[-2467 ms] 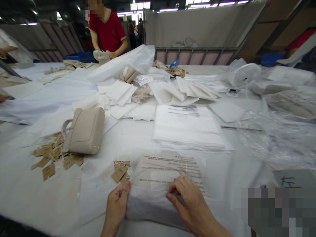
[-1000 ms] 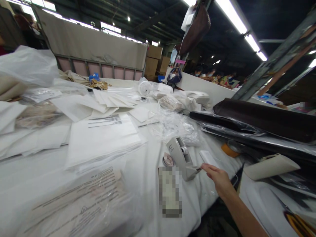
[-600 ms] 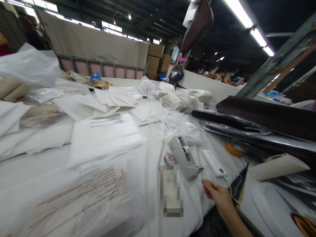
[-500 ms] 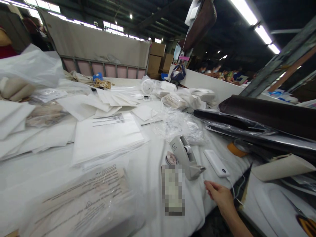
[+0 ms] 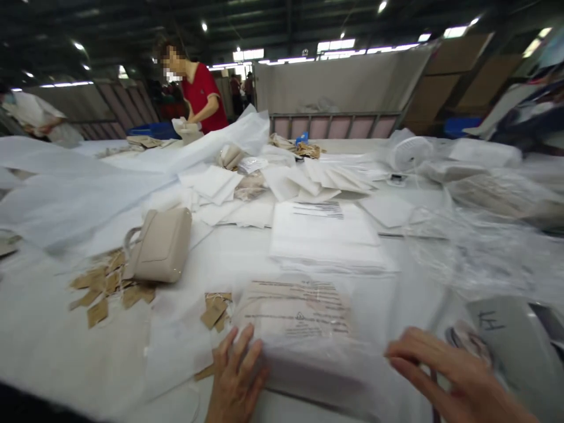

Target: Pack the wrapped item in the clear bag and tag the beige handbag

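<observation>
In the head view a clear printed plastic bag (image 5: 299,317) with a pale, boxy item inside lies in front of me. My left hand (image 5: 238,373) rests at its left end, fingers spread against the plastic. To the bag's right, my right hand (image 5: 449,370) hovers with thumb and fingertips pinched together. Whatever sits in that pinch is too small and blurred to make out. Beyond the right hand stands a grey tape dispenser (image 5: 511,329) with handwritten letters, partly cut off by the frame edge.
A beige handbag (image 5: 163,244) stands at left beside brown paper tags (image 5: 106,282). White sheets (image 5: 324,235) are stacked behind the bag, and crumpled clear plastic (image 5: 467,247) lies at right. A small white fan (image 5: 409,151) stands further back. A person in red (image 5: 205,97) works across the table.
The view has swung left, bringing the handbag, tags and person in red into sight. My right hand has moved from beside the dispenser towards the plastic bag. My left hand now shows on it.
</observation>
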### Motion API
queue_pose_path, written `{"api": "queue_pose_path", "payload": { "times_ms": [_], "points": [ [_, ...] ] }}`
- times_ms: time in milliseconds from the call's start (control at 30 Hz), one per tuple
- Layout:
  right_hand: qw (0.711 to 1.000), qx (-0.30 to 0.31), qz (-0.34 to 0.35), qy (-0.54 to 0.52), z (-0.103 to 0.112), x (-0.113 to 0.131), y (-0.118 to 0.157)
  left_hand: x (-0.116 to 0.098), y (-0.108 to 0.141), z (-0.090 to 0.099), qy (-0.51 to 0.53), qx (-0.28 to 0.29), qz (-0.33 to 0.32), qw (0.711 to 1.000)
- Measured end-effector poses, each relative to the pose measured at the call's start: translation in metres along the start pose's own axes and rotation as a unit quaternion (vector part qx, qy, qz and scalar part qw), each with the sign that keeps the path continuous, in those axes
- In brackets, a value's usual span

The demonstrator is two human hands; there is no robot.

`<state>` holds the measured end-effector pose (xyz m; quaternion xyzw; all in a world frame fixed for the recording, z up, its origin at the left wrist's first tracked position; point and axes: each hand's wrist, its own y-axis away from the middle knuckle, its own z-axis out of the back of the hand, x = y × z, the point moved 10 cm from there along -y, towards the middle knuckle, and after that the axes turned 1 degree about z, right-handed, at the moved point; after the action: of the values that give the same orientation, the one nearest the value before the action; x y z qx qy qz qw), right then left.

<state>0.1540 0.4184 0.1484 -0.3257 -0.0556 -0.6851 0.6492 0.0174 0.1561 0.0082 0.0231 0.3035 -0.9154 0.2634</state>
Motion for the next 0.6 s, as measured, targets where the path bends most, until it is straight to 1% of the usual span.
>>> {"api": "queue_pose_path", "payload": {
  "times_ms": [33,67,100,167,200,233,300,400,500,533,600],
  "points": [
    [0.997,0.062,0.041,-0.030,-0.019,0.032,-0.030,0.000,-0.001,0.002,0.011,0.000,0.011,1.000],
    [0.988,0.131,0.067,-0.054,-0.038,0.059,-0.054,-0.001,-0.001,0.003,0.021,0.002,0.019,1.000],
    [0.975,0.191,0.093,-0.070,-0.053,0.083,-0.071,-0.001,-0.002,0.004,0.026,0.005,0.024,0.999],
    [0.945,0.292,0.128,-0.067,-0.080,0.115,-0.094,-0.002,-0.003,0.005,0.028,0.008,0.022,0.999],
    [0.931,0.328,0.150,-0.055,-0.091,0.125,-0.100,-0.003,-0.003,0.006,0.027,0.007,0.019,0.999],
    [0.918,0.355,0.172,-0.040,-0.101,0.131,-0.105,-0.003,-0.004,0.006,0.028,0.006,0.019,0.999],
    [0.899,0.385,0.210,-0.011,-0.119,0.136,-0.114,-0.002,-0.005,0.007,0.031,0.003,0.026,0.999],
    [0.884,0.404,0.231,0.036,-0.149,0.129,-0.125,0.000,-0.006,0.010,0.061,-0.004,0.038,0.997],
    [0.868,0.421,0.244,0.097,-0.177,0.120,-0.131,-0.001,-0.009,0.018,0.116,-0.029,0.027,0.992],
    [0.861,0.428,0.249,0.115,-0.185,0.119,-0.131,-0.002,-0.010,0.020,0.121,-0.035,0.015,0.992],
    [0.848,0.442,0.256,0.145,-0.198,0.117,-0.131,-0.006,-0.012,0.020,0.093,-0.031,-0.004,0.995]
  ]
}}
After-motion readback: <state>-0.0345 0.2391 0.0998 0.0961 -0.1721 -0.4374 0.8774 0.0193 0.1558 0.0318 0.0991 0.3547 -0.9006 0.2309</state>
